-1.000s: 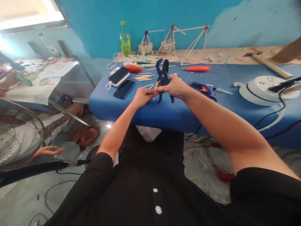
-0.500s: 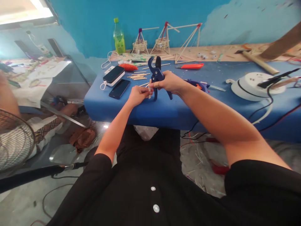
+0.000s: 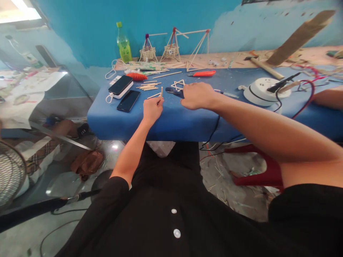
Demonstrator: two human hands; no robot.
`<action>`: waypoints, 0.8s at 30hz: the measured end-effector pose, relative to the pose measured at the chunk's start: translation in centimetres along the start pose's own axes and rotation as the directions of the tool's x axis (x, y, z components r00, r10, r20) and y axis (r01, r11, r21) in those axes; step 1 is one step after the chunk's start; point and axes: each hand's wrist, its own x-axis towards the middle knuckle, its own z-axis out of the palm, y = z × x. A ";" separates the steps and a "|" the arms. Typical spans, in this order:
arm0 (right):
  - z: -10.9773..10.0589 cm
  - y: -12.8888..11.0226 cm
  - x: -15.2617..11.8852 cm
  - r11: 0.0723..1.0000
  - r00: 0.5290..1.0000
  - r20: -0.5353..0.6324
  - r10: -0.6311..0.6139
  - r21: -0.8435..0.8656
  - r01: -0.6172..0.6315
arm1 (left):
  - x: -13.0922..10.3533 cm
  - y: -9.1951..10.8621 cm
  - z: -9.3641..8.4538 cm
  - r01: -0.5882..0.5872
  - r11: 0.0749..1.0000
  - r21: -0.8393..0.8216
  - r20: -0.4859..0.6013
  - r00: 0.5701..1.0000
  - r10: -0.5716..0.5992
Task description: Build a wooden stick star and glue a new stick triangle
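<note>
My left hand (image 3: 152, 109) is closed in a pinch on short wooden sticks (image 3: 162, 91) that stand upright from the fingertips, above the blue table cover. To its right my right hand (image 3: 197, 95) reaches low over the table, palm down, fingers curled around the dark blue cutter (image 3: 174, 91). Only the cutter's left end shows; the hand covers the rest. Just behind it lies a small star-shaped frame of sticks (image 3: 178, 85). Loose cut sticks (image 3: 148, 85) lie beyond my left hand.
A phone (image 3: 128, 101) and a second phone (image 3: 121, 85) on a white block lie left. An orange-red knife (image 3: 203, 73), stick models (image 3: 171, 51), a bottle (image 3: 124, 46) and a hammer (image 3: 268, 67) lie behind. A white cable reel (image 3: 258, 93) stands right; another person's arm (image 3: 328, 99) is beyond.
My right hand has moved away from my left hand and down to the table, tipping the cutter from upright to flat. The left hand keeps the sticks. The view has shifted right.
</note>
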 end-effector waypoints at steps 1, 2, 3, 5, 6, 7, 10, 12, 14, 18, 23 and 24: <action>0.2 -0.3 -0.3 1.000 1.000 0.018 0.001 -0.008 -0.001 | -0.2 0.2 0.1 0.001 0.999 0.039 -0.018 1.000 0.000; 0.3 -0.6 -0.5 1.000 0.999 0.032 0.001 -0.015 -0.001 | -0.3 0.5 0.2 0.003 0.997 0.079 -0.037 0.999 0.000; 0.4 -0.9 -0.6 1.000 0.999 0.042 0.002 -0.021 -0.001 | -0.4 0.7 0.2 0.006 0.993 0.115 -0.052 0.999 0.000; 0.2 -1.5 -0.8 0.999 0.999 0.044 0.008 -0.032 -0.006 | -0.4 1.0 0.3 0.012 0.985 0.170 -0.058 0.998 -0.002; 0.1 -1.7 -0.8 0.999 0.999 0.043 0.012 -0.036 -0.010 | -0.4 1.1 0.3 0.014 0.981 0.192 -0.056 0.998 -0.004; 0.0 -1.9 -0.8 0.999 0.999 0.044 0.015 -0.042 -0.013 | -0.4 1.2 0.3 0.017 0.977 0.212 -0.054 0.999 -0.006; -0.4 -2.5 -0.7 0.998 0.999 0.049 0.023 -0.056 -0.020 | -0.5 1.4 0.3 0.023 0.966 0.258 -0.048 0.999 -0.011; -0.4 -2.8 -0.5 0.999 0.999 0.051 0.018 -0.052 -0.016 | -0.6 1.6 0.4 0.021 0.960 0.281 -0.044 0.999 -0.009; -0.3 -3.1 -0.4 0.999 0.999 0.044 0.010 -0.042 -0.008 | -0.7 1.7 0.6 0.017 0.954 0.299 -0.042 0.999 -0.005; -0.1 -3.6 0.1 0.999 0.999 0.031 -0.006 -0.039 0.007 | -0.8 1.8 0.8 0.010 0.948 0.319 -0.044 0.999 0.004; 0.1 -4.1 0.7 0.995 0.999 0.022 -0.027 -0.099 0.029 | -0.8 1.6 1.0 0.000 0.948 0.319 -0.051 0.999 0.017; 0.2 -4.2 0.9 0.994 0.999 0.019 -0.031 -0.105 0.033 | -0.8 1.6 1.0 -0.001 0.948 0.317 -0.053 0.998 0.018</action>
